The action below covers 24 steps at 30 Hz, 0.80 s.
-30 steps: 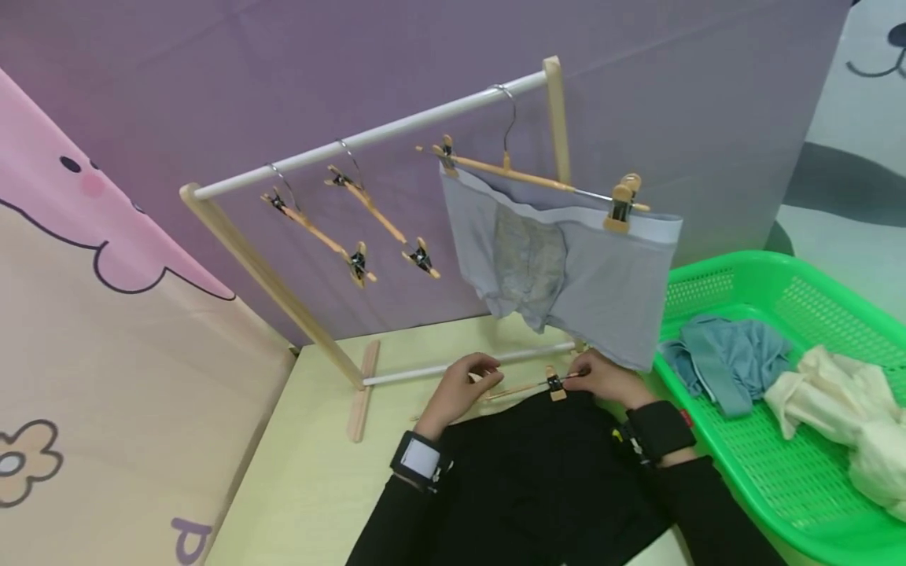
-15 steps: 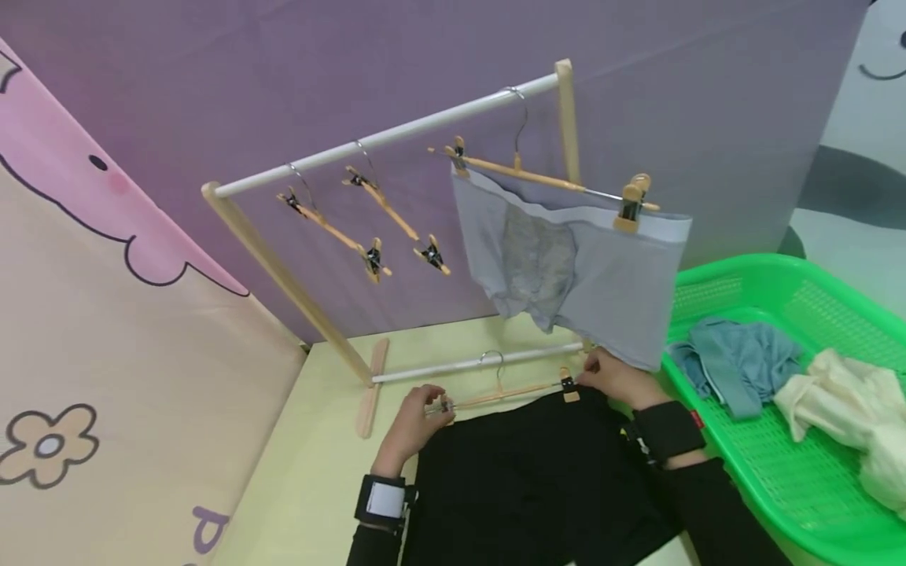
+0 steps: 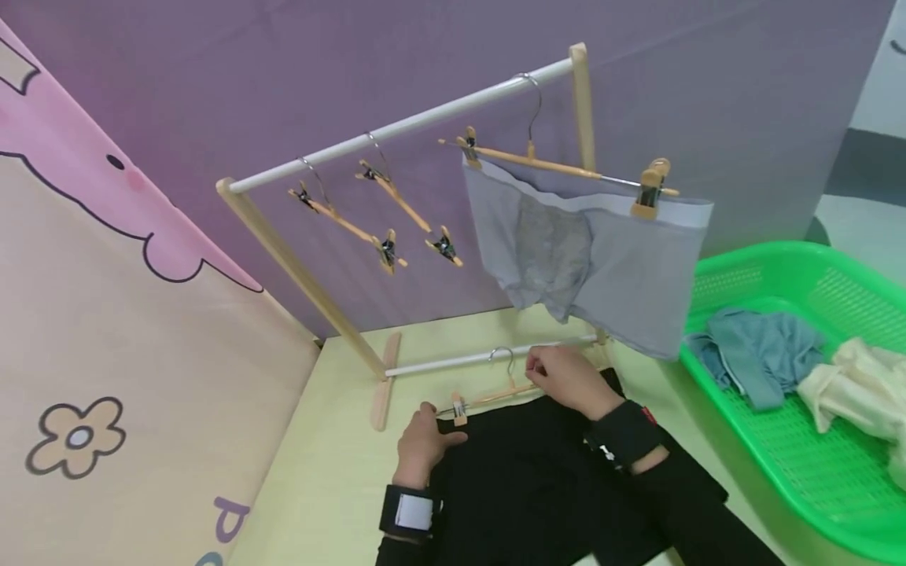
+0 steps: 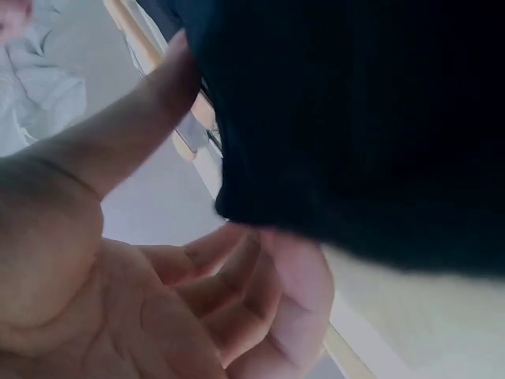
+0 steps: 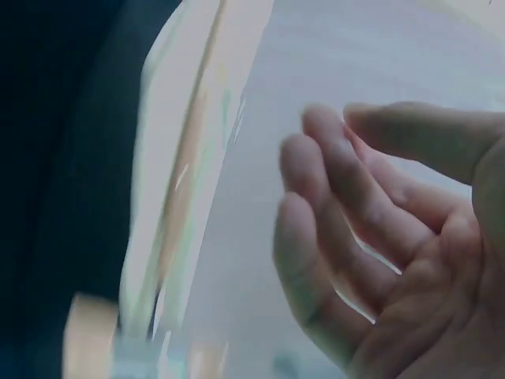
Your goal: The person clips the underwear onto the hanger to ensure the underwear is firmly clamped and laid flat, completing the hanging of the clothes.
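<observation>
Black shorts [image 3: 510, 472] lie flat on the table, their waistband along a wooden clip hanger [image 3: 506, 395] with a metal hook. A clip [image 3: 459, 409] sits on the waistband near its left corner. My left hand [image 3: 419, 446] is at that corner, thumb stretched toward the clip. In the left wrist view its forefinger touches the fabric corner from below, while the thumb [image 4: 126, 126] lies along the edge, well apart. Over the hanger's right half hovers my right hand [image 3: 572, 377], fingers loosely bent and holding nothing; it hides the hanger's right end.
Behind stands a rack with a white rail [image 3: 425, 122]. Two bare clip hangers [image 3: 347, 224] hang there, plus one bearing grey boxer briefs [image 3: 623, 263] close above my right hand. A green basket [image 3: 793, 479] at right holds blue-green cloth [image 3: 767, 354] and cream cloth [image 3: 859, 393].
My left hand has gone from the hanger's middle to its left clip, then the shorts' corner. My right hand has let go of the hanger's right end and moved left above it.
</observation>
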Motion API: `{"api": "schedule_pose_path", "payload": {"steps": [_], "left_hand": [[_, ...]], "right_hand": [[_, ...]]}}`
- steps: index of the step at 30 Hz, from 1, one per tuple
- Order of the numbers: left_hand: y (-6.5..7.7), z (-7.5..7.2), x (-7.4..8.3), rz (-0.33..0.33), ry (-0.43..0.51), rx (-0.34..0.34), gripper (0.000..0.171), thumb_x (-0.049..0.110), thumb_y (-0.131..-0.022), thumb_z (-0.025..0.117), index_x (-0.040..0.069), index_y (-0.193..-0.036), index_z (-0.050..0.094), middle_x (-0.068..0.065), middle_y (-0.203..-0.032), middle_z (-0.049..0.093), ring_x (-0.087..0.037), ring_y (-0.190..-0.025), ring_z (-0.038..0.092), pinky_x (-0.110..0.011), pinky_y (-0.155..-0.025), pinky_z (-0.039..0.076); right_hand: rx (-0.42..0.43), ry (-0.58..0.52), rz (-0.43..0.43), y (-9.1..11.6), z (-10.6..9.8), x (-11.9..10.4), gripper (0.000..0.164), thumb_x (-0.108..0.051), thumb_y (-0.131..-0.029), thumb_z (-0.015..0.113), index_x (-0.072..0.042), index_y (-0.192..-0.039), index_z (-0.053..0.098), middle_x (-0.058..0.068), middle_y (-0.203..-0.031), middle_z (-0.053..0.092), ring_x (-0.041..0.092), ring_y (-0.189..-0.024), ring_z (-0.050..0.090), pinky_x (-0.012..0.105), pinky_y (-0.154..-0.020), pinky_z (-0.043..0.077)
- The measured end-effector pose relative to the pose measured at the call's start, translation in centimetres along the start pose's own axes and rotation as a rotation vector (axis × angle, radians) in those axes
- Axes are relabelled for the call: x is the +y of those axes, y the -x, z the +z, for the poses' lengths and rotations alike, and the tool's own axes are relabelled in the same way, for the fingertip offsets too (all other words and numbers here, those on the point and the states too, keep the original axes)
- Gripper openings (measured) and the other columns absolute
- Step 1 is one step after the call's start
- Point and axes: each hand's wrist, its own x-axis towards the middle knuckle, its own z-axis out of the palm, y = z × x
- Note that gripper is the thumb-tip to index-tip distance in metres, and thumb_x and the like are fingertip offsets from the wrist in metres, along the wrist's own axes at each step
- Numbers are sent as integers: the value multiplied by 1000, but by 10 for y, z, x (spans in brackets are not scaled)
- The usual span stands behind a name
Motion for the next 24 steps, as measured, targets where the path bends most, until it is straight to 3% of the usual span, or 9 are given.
{"api": "schedule_pose_path", "payload": {"steps": [2, 6, 9, 12, 17, 24], "left_hand": [[1, 0, 1, -7, 10, -9, 66, 28, -73, 89, -6, -118, 54, -24, -107, 67, -39, -83, 66, -49, -67, 53], [0, 1, -1, -13, 31, -14, 62, 28, -73, 88, -4, -114, 53, -24, -98, 68, -37, -76, 65, -48, -64, 52], [1, 2, -4, -19, 43, -31, 57, 27, -74, 88, -2, -109, 54, -22, -92, 67, -33, -72, 63, -45, -62, 51], [-2, 1, -6, -8, 58, -59, 53, 26, -75, 87, -1, -108, 56, -19, -91, 67, -29, -72, 61, -42, -62, 49], [-1, 1, -8, 7, 83, -88, 51, 25, -76, 86, -1, -108, 55, -17, -90, 65, -25, -70, 58, -39, -61, 47], [-4, 1, -11, -8, 157, -55, 80, 23, -73, 89, -10, -129, 42, -30, -99, 65, -33, -77, 63, -43, -65, 51]], "right_hand": [[-80, 1, -8, -11, 12, -14, 6, -12, -95, 66, -7, -98, 68, 1, -84, 67, 12, -68, 59, 31, -65, 50], [-213, 14, -41, -31, 37, -41, 26, -17, -94, 69, -2, -115, 64, 10, -101, 70, 24, -89, 67, 38, -77, 54], [-293, 53, -79, -39, 58, -55, 41, -22, -93, 71, 1, -125, 60, 17, -114, 65, 34, -107, 62, 45, -91, 50], [-337, 101, -108, -43, 77, -61, 42, -24, -90, 74, -2, -123, 62, 17, -114, 60, 35, -109, 55, 46, -92, 48], [-309, 61, -98, -40, 101, -61, 20, -17, -86, 78, -11, -100, 64, 5, -94, 54, 25, -90, 50, 39, -76, 45], [-244, -128, -133, -42, 108, -52, 22, -7, -88, 74, -10, -94, 53, 2, -88, 49, 18, -76, 47, 35, -69, 40]]}}
